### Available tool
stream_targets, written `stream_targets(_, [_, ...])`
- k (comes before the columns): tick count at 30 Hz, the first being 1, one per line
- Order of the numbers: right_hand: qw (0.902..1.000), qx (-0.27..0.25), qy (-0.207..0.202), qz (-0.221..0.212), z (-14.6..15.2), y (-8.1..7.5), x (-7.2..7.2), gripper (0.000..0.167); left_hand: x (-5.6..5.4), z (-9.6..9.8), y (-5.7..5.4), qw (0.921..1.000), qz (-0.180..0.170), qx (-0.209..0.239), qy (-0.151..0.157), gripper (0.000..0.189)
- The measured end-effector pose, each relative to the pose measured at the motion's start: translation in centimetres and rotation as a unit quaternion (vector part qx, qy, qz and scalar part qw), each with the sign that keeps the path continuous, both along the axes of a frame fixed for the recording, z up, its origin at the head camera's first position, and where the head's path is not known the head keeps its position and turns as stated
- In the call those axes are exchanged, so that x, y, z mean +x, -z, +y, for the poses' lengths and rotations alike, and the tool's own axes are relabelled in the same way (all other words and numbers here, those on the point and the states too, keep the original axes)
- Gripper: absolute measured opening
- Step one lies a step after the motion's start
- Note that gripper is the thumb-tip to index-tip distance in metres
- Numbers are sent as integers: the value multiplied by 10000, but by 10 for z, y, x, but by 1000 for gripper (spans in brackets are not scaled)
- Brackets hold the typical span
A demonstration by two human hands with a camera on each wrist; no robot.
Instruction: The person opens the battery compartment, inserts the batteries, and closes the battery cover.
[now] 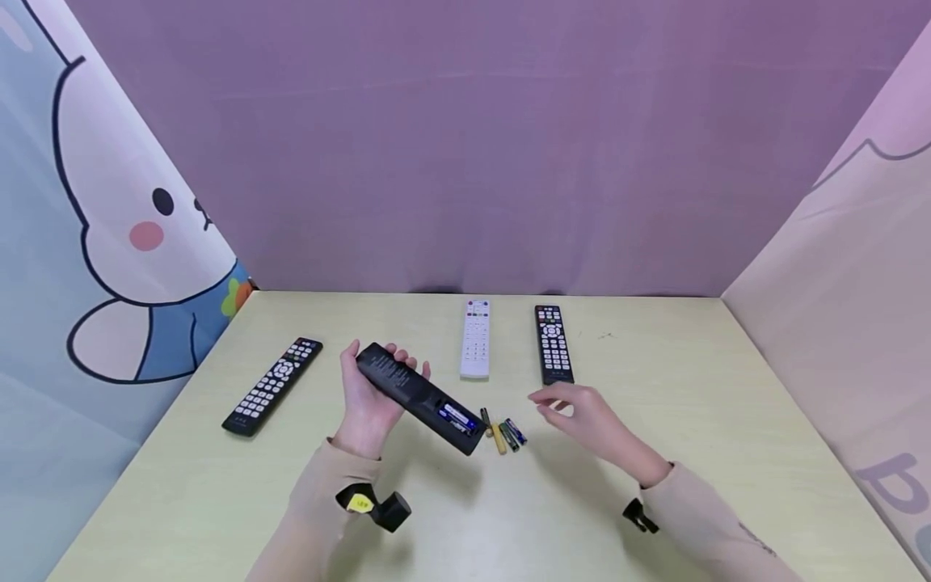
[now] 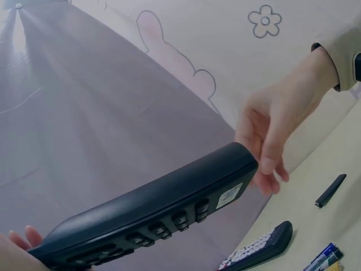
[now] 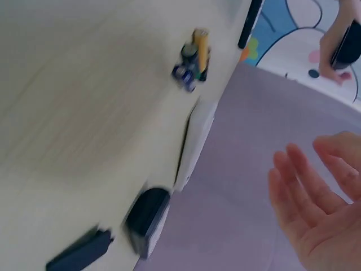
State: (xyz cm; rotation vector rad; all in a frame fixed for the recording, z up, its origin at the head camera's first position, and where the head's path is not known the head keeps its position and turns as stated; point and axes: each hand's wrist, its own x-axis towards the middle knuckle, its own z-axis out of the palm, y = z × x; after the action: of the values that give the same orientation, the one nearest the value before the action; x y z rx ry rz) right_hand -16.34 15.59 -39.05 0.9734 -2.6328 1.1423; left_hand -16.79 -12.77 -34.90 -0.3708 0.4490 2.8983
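Note:
In the head view my left hand (image 1: 367, 412) grips a black remote control (image 1: 410, 388) with its back turned up. Its battery compartment lies uncovered, with blue batteries (image 1: 457, 417) inside. The left wrist view shows this remote's button side (image 2: 163, 206) from below. My right hand (image 1: 592, 420) hovers to the right, its fingers loosely bent and holding nothing; in the right wrist view that hand (image 3: 316, 214) has its fingers spread. Between the hands several loose batteries (image 1: 509, 435) lie on the table. A small black piece like a battery cover (image 2: 330, 191) lies beyond them.
Another black remote (image 1: 272, 388) lies at the left of the table (image 1: 727, 485). Towards the back are a white remote (image 1: 476, 339) and a third black one (image 1: 553, 343). A purple cloth (image 1: 473, 162) hangs behind, with printed cloths at both sides.

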Motion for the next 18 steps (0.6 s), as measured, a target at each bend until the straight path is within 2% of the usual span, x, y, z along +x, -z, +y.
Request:
stream_targets(6, [9968, 309, 477, -561, 27, 4, -11, 21, 0, -3, -1, 10000, 33, -18, 4, 41])
stream_targets(13, [9908, 901, 874, -499, 49, 11, -18, 20, 0, -5, 0, 10000, -5, -20, -1, 41])
stream_targets(18, [9820, 1476, 1070, -502, 59, 21, -18, 24, 1, -6, 0, 10000, -11, -35, -13, 41])
